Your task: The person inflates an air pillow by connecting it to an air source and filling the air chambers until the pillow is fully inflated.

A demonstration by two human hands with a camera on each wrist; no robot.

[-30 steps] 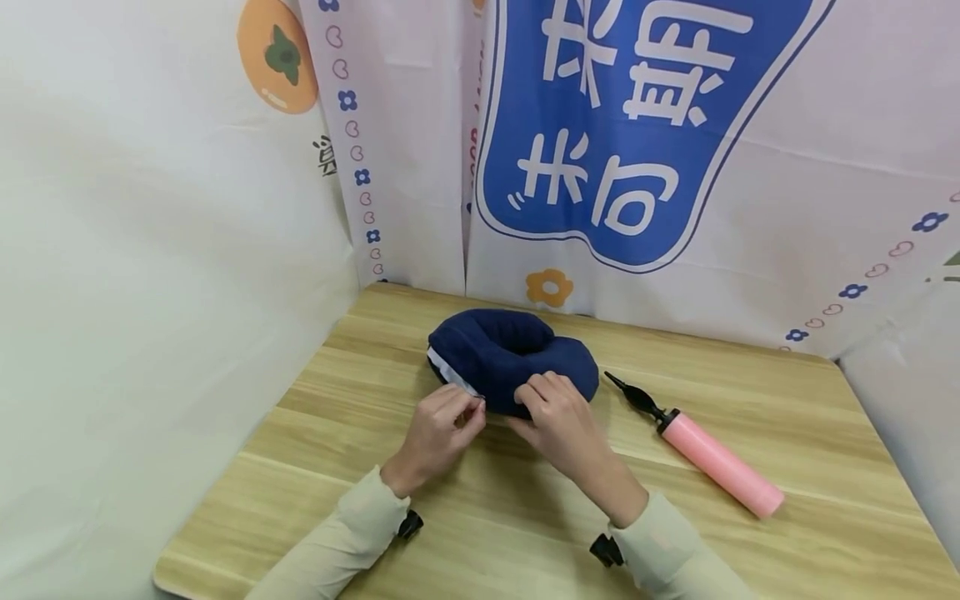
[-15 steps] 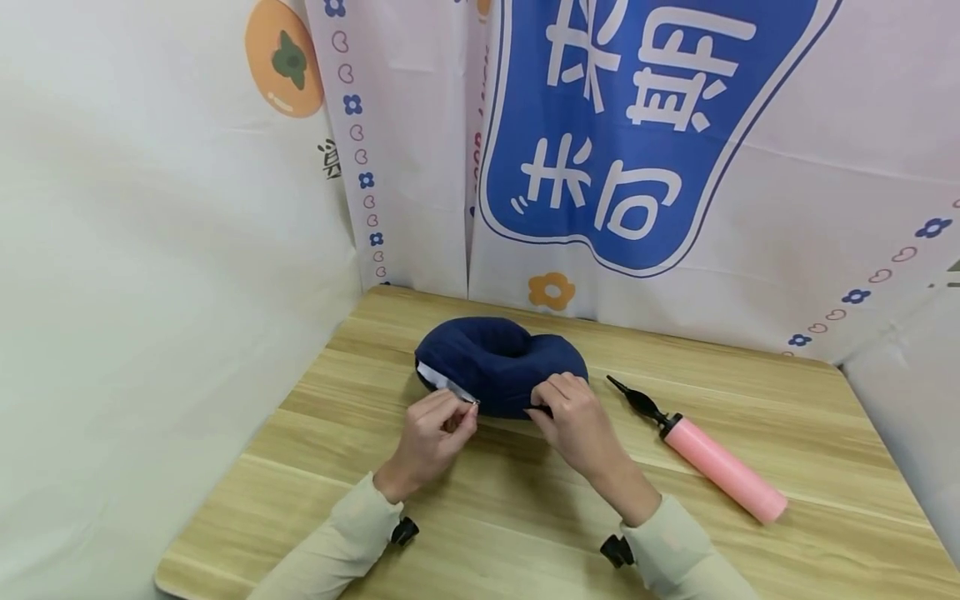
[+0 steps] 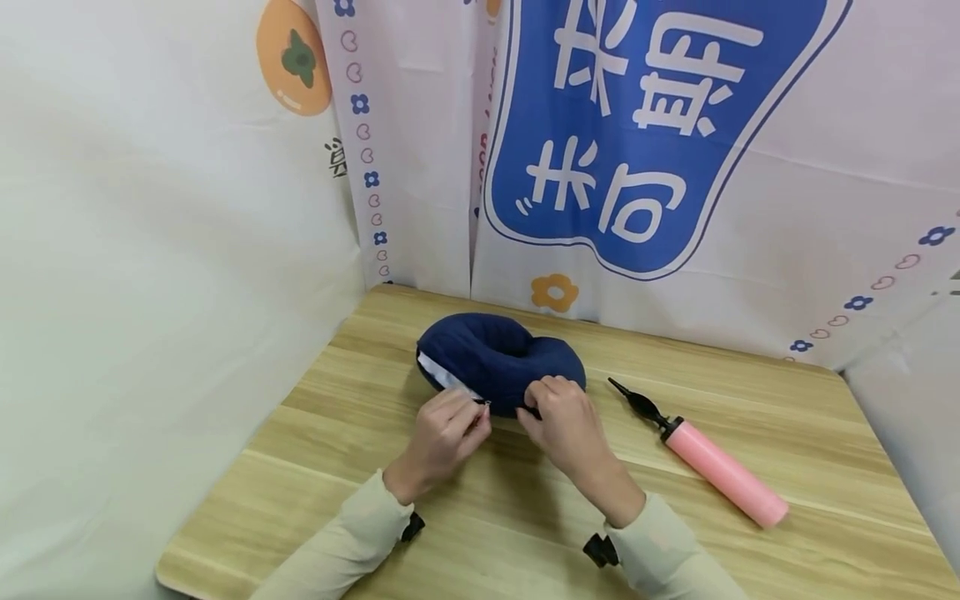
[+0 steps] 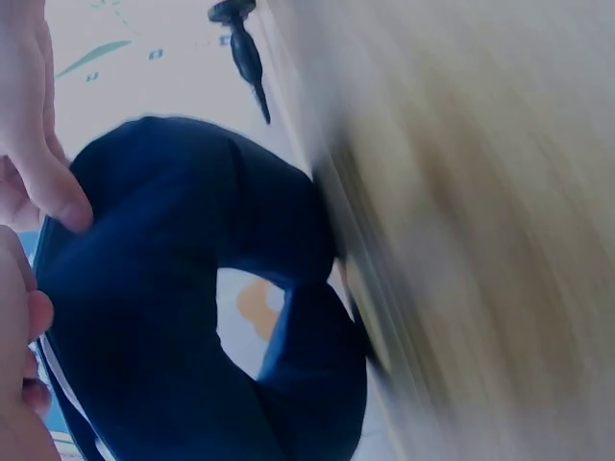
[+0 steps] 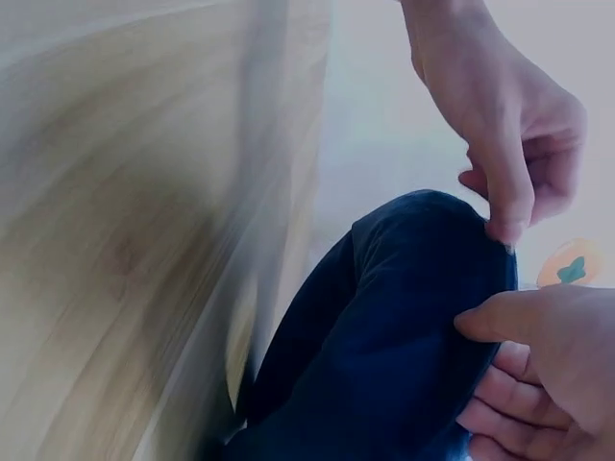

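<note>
A dark blue U-shaped neck pillow (image 3: 525, 371) lies on the table in the head view, its front edge facing me. Along its left front side a zipper stands partly undone, showing a strip of white inner material (image 3: 441, 372). My left hand (image 3: 447, 429) pinches the small zipper pull at the right end of that strip. A short way to the right, my right hand (image 3: 567, 425) grips the pillow's front edge, thumb (image 5: 495, 317) on one face and fingers curled underneath. The left wrist view shows the pillow's curve (image 4: 144, 279) close up, both hands at its edge.
A hand pump with a pink barrel (image 3: 727, 473) and black nozzle lies right of the pillow on the wood-grain table (image 3: 322, 467). Printed white cloth (image 3: 420, 167) hangs behind the table's back edge, and a white wall stands left.
The pillow has shifted slightly left. My left hand, on the zipper pull, first drifts left, then right. My right hand moves right, then back left to a new hold along the edge.
</note>
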